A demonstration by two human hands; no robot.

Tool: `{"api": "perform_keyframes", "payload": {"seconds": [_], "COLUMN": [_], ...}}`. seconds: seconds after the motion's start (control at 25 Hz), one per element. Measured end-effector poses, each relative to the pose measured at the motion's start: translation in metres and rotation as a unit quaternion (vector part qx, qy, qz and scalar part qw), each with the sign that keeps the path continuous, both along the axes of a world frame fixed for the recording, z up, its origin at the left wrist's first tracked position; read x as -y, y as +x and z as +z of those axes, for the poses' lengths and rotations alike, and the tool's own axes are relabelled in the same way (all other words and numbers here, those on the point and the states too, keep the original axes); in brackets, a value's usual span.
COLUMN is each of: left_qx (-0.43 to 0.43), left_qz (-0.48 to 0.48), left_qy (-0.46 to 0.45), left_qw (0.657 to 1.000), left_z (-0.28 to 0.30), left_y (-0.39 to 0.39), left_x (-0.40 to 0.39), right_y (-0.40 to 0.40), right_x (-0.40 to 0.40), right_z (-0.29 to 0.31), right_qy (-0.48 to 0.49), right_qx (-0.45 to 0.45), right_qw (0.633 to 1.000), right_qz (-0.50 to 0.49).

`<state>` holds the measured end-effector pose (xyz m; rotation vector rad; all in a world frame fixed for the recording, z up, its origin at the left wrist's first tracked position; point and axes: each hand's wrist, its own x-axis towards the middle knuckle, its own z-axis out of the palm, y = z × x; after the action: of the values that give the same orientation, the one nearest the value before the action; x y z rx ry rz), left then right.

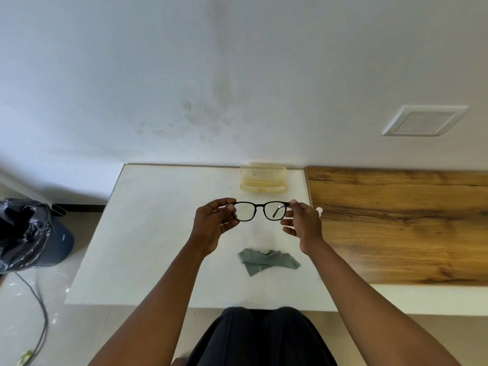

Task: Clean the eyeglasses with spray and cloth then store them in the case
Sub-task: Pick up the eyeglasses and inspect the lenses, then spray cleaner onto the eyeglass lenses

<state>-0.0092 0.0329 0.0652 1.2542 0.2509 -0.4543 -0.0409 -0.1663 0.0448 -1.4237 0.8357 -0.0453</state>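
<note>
The left hand (212, 224) and the right hand (303, 223) each pinched one end of the black eyeglasses (260, 211), holding them lifted above the white table (158, 233) with both lenses facing the camera. The grey-green cloth (266, 261) lay crumpled on the table nearer to the person, below the glasses, and the pale yellow case (262, 178) stood open at the far edge by the wall. A small white object showed behind the right hand, but I could not tell what it was.
</note>
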Motion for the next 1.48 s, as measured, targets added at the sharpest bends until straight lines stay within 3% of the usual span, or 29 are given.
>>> {"api": "perform_keyframes", "payload": {"seconds": [0.2, 0.32, 0.44, 0.68, 0.96, 1.2, 1.48], "left_qx": [-0.009, -0.016, -0.026, -0.037, -0.037, -0.051, -0.064], "left_qz": [0.027, 0.038, 0.051, 0.064, 0.060, 0.079, 0.100], "left_qy": [-0.016, -0.021, -0.034, -0.050, -0.052, -0.048, -0.048], "left_qw": [0.999, 0.999, 0.998, 0.996, 0.996, 0.994, 0.992], "left_z": [-0.002, -0.004, -0.006, -0.004, 0.000, 0.000, 0.000], "left_y": [0.001, 0.001, 0.000, 0.001, 0.003, -0.002, -0.008], "left_x": [0.002, 0.005, 0.007, 0.010, 0.013, 0.022, 0.026], "right_y": [-0.019, -0.032, -0.045, -0.031, -0.014, -0.030, -0.038], "right_x": [-0.002, 0.005, 0.016, 0.027, 0.032, 0.015, -0.015], "right_z": [-0.025, -0.038, -0.045, -0.046, -0.046, -0.046, -0.014], "right_qy": [-0.172, -0.290, -0.345, -0.314, -0.293, -0.288, -0.181], "right_qx": [-0.011, -0.086, -0.172, -0.116, -0.081, -0.022, 0.057], "right_qw": [0.982, 0.945, 0.914, 0.942, 0.952, 0.953, 0.981], "right_qz": [0.082, 0.126, 0.128, 0.030, 0.023, 0.093, 0.047]}}
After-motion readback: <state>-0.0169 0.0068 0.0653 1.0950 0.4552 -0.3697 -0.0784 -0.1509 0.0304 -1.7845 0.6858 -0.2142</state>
